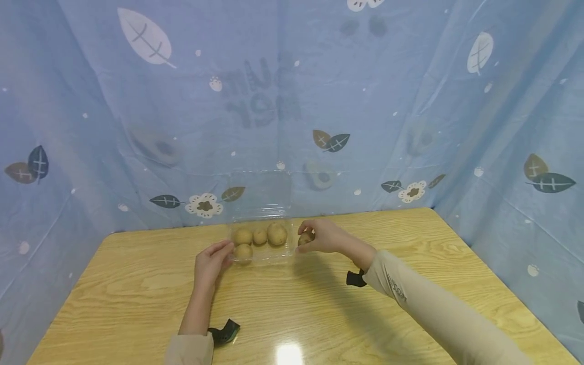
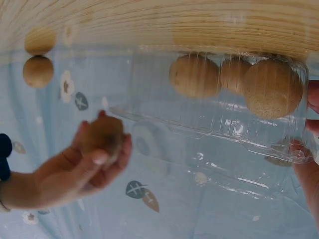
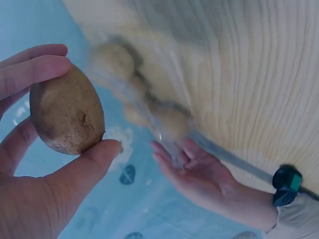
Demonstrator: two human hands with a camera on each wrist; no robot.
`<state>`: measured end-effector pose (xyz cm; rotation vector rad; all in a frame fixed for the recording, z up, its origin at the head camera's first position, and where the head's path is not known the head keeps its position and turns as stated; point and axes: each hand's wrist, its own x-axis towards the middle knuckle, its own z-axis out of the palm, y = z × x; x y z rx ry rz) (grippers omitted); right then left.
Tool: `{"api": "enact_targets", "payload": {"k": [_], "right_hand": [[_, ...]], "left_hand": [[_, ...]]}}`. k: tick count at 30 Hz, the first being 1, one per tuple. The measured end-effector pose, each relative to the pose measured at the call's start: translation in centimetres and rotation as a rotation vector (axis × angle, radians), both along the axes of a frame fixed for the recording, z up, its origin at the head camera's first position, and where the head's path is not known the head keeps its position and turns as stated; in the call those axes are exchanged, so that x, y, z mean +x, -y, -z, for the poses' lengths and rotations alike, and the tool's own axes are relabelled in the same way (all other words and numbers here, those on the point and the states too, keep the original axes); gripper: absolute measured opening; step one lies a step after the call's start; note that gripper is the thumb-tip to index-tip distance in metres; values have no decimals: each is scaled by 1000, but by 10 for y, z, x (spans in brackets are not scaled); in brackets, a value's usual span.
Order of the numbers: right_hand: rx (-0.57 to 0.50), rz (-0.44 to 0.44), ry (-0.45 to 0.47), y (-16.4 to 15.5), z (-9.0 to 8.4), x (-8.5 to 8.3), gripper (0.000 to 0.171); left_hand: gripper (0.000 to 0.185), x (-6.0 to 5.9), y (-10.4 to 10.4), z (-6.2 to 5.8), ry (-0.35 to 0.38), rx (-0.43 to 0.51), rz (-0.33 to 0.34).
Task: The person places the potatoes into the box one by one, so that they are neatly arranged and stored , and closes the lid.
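right hand (image 1: 321,235) pinching a kiwi (image 1: 304,238), long axis upright, just beside the clear box's (image 1: 262,256) right wall | left hand (image 1: 211,262) touching its left edge, fingers relaxed | table's far edge

Soft, even light fills the scene, bright without harshness. A white glare spot sits on the bench (image 1: 288,353) near the lower edge of the head view, and faint shadows spread beneath both forearms. The head view bends straight lines toward its edges. In the right wrist view the brown fruit (image 3: 67,110) is sharp, while everything behind it blurs. The left wrist view is hazy, with highlights glinting on the clear plastic box (image 2: 224,124).
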<state>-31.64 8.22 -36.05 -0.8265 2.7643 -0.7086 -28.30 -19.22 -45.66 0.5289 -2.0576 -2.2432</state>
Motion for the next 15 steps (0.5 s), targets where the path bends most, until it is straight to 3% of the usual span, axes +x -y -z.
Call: {"api": "enact_targets", "payload": {"k": [7,15], "right_hand": [[7,-66,-14,43,-6,-2,38],[71,-65,-81,83,10,-20,38]], "left_hand": [[42,0,1,4,4,-8,-19],[43,-1,1,2,14,-31,-17]]}}
